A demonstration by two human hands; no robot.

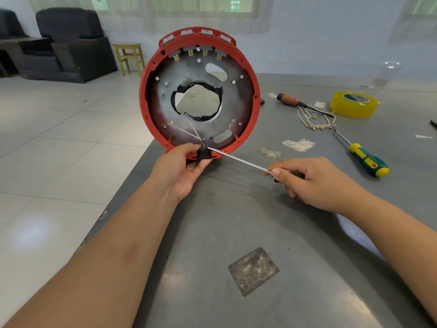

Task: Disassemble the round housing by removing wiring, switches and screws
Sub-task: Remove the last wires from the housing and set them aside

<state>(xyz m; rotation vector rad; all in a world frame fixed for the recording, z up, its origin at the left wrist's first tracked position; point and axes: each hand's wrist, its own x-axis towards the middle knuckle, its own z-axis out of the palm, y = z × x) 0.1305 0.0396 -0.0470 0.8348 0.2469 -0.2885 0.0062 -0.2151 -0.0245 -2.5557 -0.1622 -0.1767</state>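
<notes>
Four grey rocker switches (198,34) sit along the top rim of the round red plastic housing (199,91), which stands on edge near the left edge of the grey metal table (260,221), its open side towards us. At its lowest point our left hand (182,166) pinches a small black switch (203,153) that is tied to the housing by thin white wires (186,132). Our right hand (314,181) is curled round the handle of a long steel-shafted screwdriver (238,160), whose tip meets the switch's terminals. We judge that the step in hand is freeing this switch from its leads; the next move calls for levering the connectors off while the left hand steadies the switch. To the right lie a loose bundle of white wires with brass connectors (316,120), a wooden-handled tool (289,100), a green and yellow screwdriver (367,159) and a roll of yellow tape (354,104). The tape's core carries a printed label too small to read.
</notes>
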